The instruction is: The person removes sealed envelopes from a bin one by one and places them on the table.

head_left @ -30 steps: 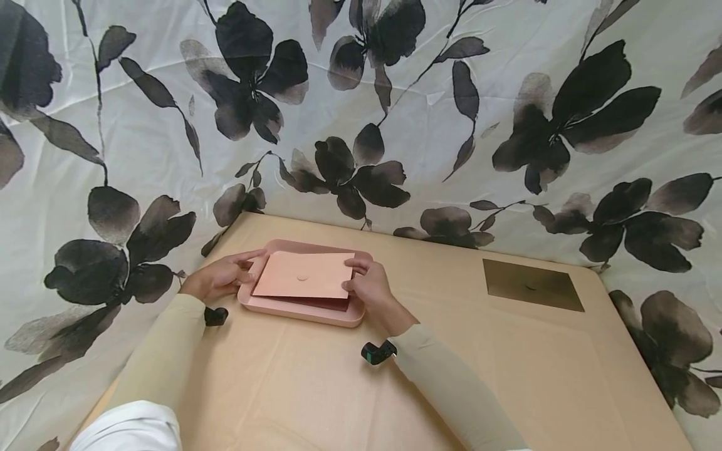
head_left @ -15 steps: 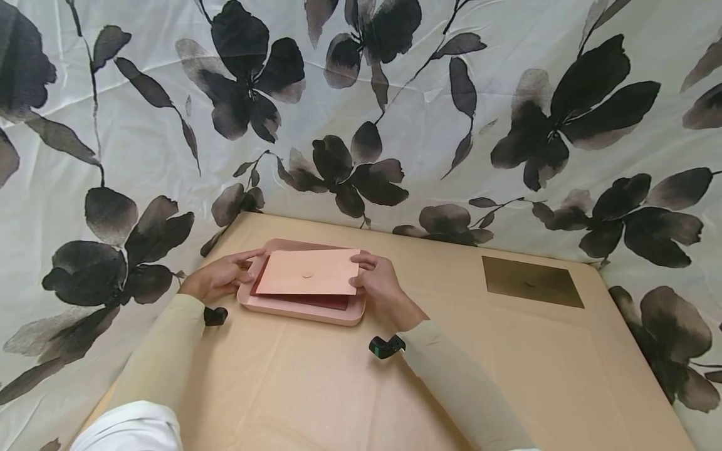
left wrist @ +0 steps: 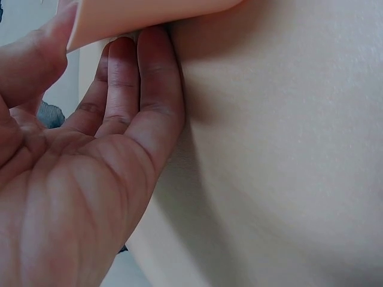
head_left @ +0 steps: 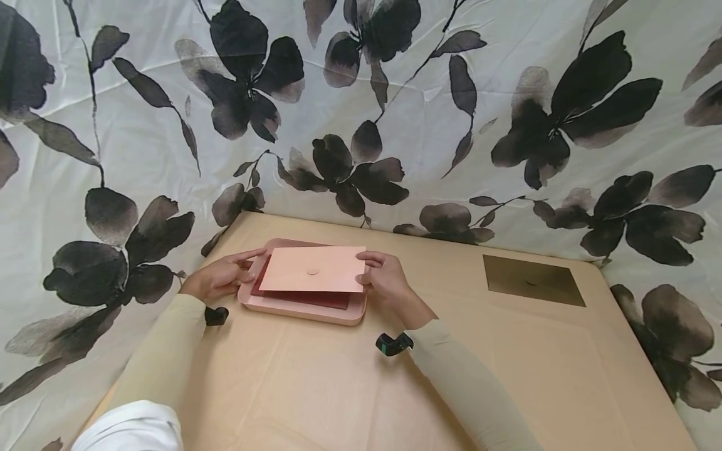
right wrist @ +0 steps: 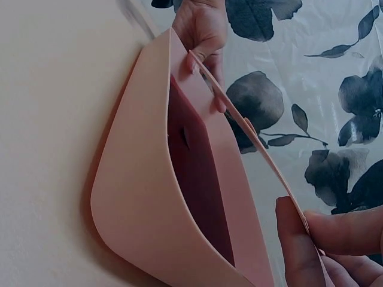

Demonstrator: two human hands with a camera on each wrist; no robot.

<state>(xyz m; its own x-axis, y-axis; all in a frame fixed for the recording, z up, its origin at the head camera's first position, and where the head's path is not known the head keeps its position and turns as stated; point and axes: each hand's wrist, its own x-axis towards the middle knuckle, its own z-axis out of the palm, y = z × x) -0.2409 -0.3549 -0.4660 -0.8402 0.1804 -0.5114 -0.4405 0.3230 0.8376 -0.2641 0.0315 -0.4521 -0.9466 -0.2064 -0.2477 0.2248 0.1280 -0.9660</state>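
Observation:
My right hand [head_left: 389, 280] pinches the right edge of a peach envelope [head_left: 293, 269] between thumb and fingers. The envelope has a round seal and is held up over a pink tray [head_left: 304, 314]. Inside the tray lies a dark red envelope [head_left: 307, 299], mostly covered by the peach one in the head view; the right wrist view shows a gap between them. At the tray's left end, my left hand [head_left: 217, 277] grips the rim. In the left wrist view its thumb lies on the rim and its fingers [left wrist: 158, 89] reach under the tray.
A gold-brown envelope [head_left: 533, 282] lies flat at the table's far right. The pale tan table [head_left: 316, 388] ends at a white curtain [head_left: 440, 144] with dark flowers behind and at the sides.
My right hand has shifted right and slightly away, carrying the peach envelope with it, so more of the dark red envelope shows. The left hand and tray have stayed put.

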